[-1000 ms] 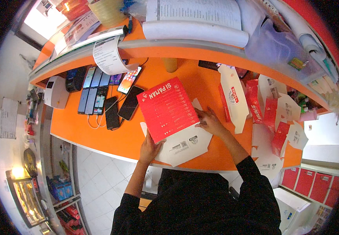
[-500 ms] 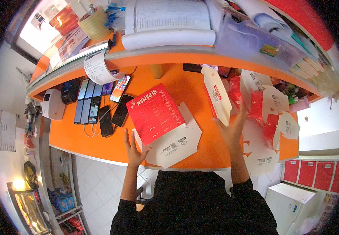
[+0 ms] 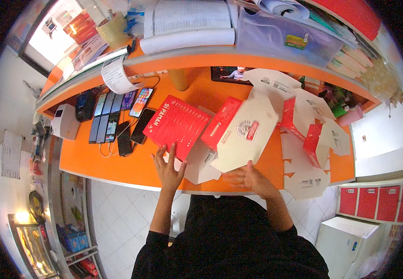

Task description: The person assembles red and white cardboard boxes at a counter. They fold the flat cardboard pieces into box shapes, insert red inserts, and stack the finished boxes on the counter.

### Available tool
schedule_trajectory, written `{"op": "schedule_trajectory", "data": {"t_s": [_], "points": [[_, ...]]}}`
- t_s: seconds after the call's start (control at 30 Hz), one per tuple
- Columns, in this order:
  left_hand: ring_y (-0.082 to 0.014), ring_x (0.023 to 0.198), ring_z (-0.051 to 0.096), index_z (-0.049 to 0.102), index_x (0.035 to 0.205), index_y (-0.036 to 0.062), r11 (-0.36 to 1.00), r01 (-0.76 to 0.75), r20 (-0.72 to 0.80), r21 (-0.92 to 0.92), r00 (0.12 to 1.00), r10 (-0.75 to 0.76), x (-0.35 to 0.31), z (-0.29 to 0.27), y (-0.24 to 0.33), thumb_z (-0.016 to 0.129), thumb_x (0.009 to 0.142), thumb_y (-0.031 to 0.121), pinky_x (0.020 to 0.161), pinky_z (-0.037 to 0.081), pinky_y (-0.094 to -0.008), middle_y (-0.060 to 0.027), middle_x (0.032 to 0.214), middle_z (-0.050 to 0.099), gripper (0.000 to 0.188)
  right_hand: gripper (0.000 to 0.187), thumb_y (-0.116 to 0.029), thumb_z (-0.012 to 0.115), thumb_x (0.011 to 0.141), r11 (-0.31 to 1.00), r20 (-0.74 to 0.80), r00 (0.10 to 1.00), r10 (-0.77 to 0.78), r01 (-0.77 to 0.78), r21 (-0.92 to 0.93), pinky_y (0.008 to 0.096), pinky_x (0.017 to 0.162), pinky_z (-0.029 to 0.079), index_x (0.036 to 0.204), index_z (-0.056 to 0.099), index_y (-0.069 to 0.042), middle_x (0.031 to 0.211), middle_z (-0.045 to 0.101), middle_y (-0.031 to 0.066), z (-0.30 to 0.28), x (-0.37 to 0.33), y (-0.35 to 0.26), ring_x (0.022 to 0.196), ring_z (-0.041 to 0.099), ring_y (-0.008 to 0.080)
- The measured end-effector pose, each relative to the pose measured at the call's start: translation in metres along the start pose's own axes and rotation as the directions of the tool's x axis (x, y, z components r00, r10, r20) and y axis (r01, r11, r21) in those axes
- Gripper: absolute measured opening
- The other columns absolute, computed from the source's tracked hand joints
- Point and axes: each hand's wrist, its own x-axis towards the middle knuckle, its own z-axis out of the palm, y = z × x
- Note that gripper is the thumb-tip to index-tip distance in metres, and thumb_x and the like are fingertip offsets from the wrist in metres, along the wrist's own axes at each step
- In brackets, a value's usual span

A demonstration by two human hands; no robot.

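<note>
My left hand (image 3: 168,172) has its fingers apart, with the fingertips against the lower edge of a red printed carton panel (image 3: 176,125). A cream flap of that flat box blank (image 3: 204,168) spreads below it on the orange desk. A second box blank, with a cream face (image 3: 252,132) and a red side panel (image 3: 222,123), lies slanted across the first one's right part. Just below its near edge is my right hand (image 3: 253,180), open and slightly blurred, fingers stretched to the left. Whether it touches the carton is hard to tell.
More red and cream box blanks (image 3: 306,183) overlap at the desk's right. Several phones (image 3: 104,118) with cables and a white device (image 3: 65,122) stand at the left. Over the back runs a shelf (image 3: 187,56) carrying papers, tape and a plastic bin (image 3: 280,35). A tablet-like screen (image 3: 227,74) is beneath.
The second box blank has come from the right to the middle, beside the red panel, turning its cream face up. My right hand moved down and left; my left hand moved slightly right to the red panel.
</note>
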Motion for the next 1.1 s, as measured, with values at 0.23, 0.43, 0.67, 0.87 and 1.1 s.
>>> {"op": "schedule_trajectory", "data": {"t_s": [0.23,0.43,0.67,0.87,1.1], "points": [[-0.0363,0.129,0.039,0.049,0.138,0.0164,0.998,-0.016,0.01,-0.059,1.0,0.017,0.003,-0.004,-0.001,0.068,0.082,0.039,0.109,0.023,-0.061,-0.0195,0.134,0.043,0.064,0.028,-0.029,0.044,0.097,0.849,-0.572,0.634,-0.521,0.318,-0.421,0.0314,0.067,0.053,0.106,0.054,-0.005,0.075,0.06,0.007,-0.128,0.036,-0.027,0.065,0.061,0.0178],[-0.0362,0.124,0.042,0.05,0.137,0.016,0.998,-0.03,0.026,-0.056,0.999,0.031,0.006,-0.009,-0.005,0.071,0.08,0.04,0.108,0.024,-0.0615,-0.0188,0.128,0.046,0.066,0.053,-0.006,0.071,0.08,0.657,-0.241,0.709,-0.663,0.396,-0.642,0.0278,0.078,0.049,0.127,0.047,-0.006,0.111,0.058,0.0077,-0.171,0.085,-0.031,0.093,0.057,0.0151],[-0.0357,0.122,0.044,0.051,0.136,0.0153,0.997,-0.015,0.015,-0.069,1.0,0.016,0.005,-0.006,-0.003,0.073,0.077,0.042,0.107,0.025,-0.062,-0.0181,0.127,0.047,0.068,0.057,-0.006,0.067,0.084,0.788,-0.173,0.805,-0.568,0.47,-0.398,0.032,0.096,0.042,0.135,0.04,-0.006,0.138,0.043,0.0075,-0.162,0.135,0.022,0.117,0.05,0.0182],[-0.0363,0.123,0.043,0.049,0.137,0.0138,0.997,-0.023,0.046,-0.069,0.999,0.026,0.005,-0.005,-0.01,0.075,0.076,0.044,0.107,0.025,-0.0624,-0.0195,0.129,0.045,0.073,0.051,-0.015,0.064,0.091,0.496,0.069,0.709,-0.701,0.555,-0.668,0.0315,0.097,0.042,0.134,0.039,-0.003,0.131,0.05,0.0079,-0.096,0.135,-0.008,0.112,0.054,0.0186],[-0.0404,0.129,0.039,0.031,0.141,0.0012,0.975,-0.096,-0.091,-0.201,0.993,0.079,-0.009,-0.006,-0.002,0.082,0.065,0.047,0.109,0.025,-0.0591,-0.0233,0.139,0.039,0.102,0.041,-0.015,0.054,0.096,0.711,-0.259,0.662,-0.704,0.655,-0.258,0.0312,0.087,0.051,0.133,0.038,-0.009,0.121,0.056,0.0044,0.043,0.047,-0.002,0.108,0.057,0.0156]]}}
